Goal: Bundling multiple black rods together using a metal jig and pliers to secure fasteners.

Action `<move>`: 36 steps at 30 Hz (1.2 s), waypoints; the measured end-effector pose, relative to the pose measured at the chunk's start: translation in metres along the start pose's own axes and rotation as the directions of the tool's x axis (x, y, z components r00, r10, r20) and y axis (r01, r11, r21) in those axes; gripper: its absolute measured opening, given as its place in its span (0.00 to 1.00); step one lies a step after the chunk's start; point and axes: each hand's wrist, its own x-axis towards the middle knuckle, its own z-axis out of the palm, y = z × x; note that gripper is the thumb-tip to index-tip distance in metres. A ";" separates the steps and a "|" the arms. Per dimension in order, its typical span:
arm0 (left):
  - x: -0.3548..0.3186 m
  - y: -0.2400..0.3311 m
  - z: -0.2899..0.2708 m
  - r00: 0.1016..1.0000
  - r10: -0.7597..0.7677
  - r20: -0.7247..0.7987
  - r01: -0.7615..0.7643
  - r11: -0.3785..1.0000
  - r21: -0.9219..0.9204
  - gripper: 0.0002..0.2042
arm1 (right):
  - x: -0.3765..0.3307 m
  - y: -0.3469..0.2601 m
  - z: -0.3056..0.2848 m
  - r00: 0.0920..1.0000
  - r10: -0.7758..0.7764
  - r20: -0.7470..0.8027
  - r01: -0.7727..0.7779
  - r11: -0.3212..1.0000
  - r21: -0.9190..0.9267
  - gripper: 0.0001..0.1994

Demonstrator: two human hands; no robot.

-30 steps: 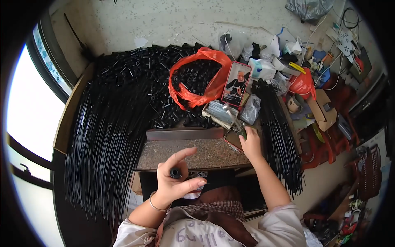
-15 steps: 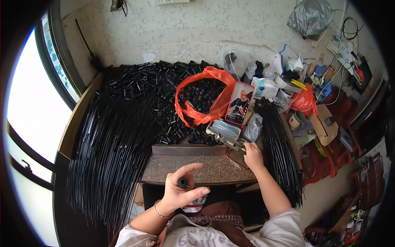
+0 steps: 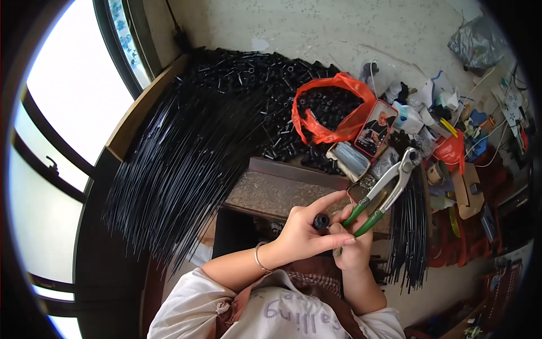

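My left hand (image 3: 302, 234) pinches a small black tube piece (image 3: 322, 221) between thumb and fingers, close in front of my chest. My right hand (image 3: 354, 246) touches it and grips green-handled metal pliers (image 3: 387, 189), whose jaws point up and to the right. Both hands hover over the near edge of a small brown work block (image 3: 271, 195). A large fan of long thin black rods (image 3: 186, 158) spreads to the left, and a heap of short black tube pieces (image 3: 248, 79) lies behind the block.
An orange plastic bag (image 3: 333, 107) full of black pieces sits behind the block. Next to it lie a flat printed box (image 3: 376, 128) and a clear packet (image 3: 350, 159). More black rods (image 3: 411, 226) hang at the right. Clutter covers the floor at right; windows at left.
My right hand left the items by the block's far right corner and came back to my left hand, now holding the pliers. The view has tilted down and closer.
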 end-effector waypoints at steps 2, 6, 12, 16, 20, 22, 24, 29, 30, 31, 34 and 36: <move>-0.008 0.004 -0.004 1.000 0.010 -0.022 -0.010 1.000 -0.001 0.32 | -0.006 0.002 0.012 1.000 -0.027 0.014 0.028 0.999 -0.036 0.11; -0.021 0.012 -0.013 0.998 0.048 -0.046 -0.047 0.999 0.004 0.32 | -0.017 0.008 0.019 0.996 -0.054 0.076 0.059 0.996 -0.063 0.12; -0.034 0.018 -0.019 0.998 0.057 -0.031 -0.057 0.998 0.014 0.34 | -0.025 0.008 0.030 0.984 -0.091 0.153 0.108 0.988 -0.107 0.12; -0.034 0.020 -0.023 0.999 0.049 0.008 -0.049 0.999 0.016 0.34 | -0.025 0.010 0.030 0.972 -0.131 0.194 0.152 0.983 -0.099 0.13; -0.034 0.015 -0.026 0.999 0.037 0.017 -0.037 0.999 0.018 0.35 | -0.023 0.014 0.029 0.973 -0.130 0.193 0.150 0.984 -0.094 0.13; -0.032 0.015 -0.025 0.999 0.021 0.035 -0.022 0.999 0.024 0.36 | -0.023 0.012 0.030 0.982 -0.111 0.151 0.130 0.984 -0.119 0.12; -0.030 0.013 -0.019 0.999 0.039 -0.024 -0.037 0.996 0.077 0.37 | -0.024 0.011 0.027 0.981 -0.153 0.116 0.171 0.972 -0.159 0.12; -0.019 0.011 -0.008 0.993 0.045 -0.112 -0.037 0.997 0.067 0.40 | -0.009 0.011 0.016 0.896 -0.420 0.146 0.442 0.804 -0.398 0.12; -0.017 0.009 -0.011 0.998 0.056 0.027 -0.055 0.998 -0.034 0.40 | -0.003 0.012 0.005 0.881 -0.389 0.271 0.465 0.821 -0.331 0.13; -0.013 0.009 -0.014 0.983 0.080 0.165 -0.058 0.989 -0.136 0.40 | 0.002 0.010 -0.001 0.847 -0.358 0.393 0.477 0.839 -0.263 0.13; -0.008 0.022 -0.022 0.974 0.065 0.216 -0.042 0.993 -0.111 0.34 | 0.007 0.002 0.001 0.950 -0.173 0.261 0.223 0.959 -0.176 0.15; -0.010 0.023 -0.036 0.983 0.020 0.183 0.007 0.989 -0.148 0.30 | 0.001 -0.011 0.009 0.984 0.117 0.133 -0.109 0.992 -0.062 0.15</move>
